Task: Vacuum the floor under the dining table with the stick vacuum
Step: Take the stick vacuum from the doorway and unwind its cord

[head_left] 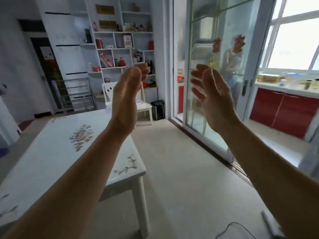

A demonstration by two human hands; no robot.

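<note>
Vacuum: none could be picked out for certain; a pale stick-like shape point(269, 223) with a thin dark cord point(231, 228) lay on the floor at the lower right edge, possibly part of it. Beside it stood the table point(57, 152), its near leg point(140, 206) on bare floor point(181, 161). Above, both hands were raised, palms facing and apart, holding nothing: the left hand point(127, 95) loosely curled, the right hand point(214, 94) spread. Beyond stood a chair point(145, 106) and shelves point(124, 40). The sensible first step seemed to be fetching the vacuum, then working low under the table.
</note>
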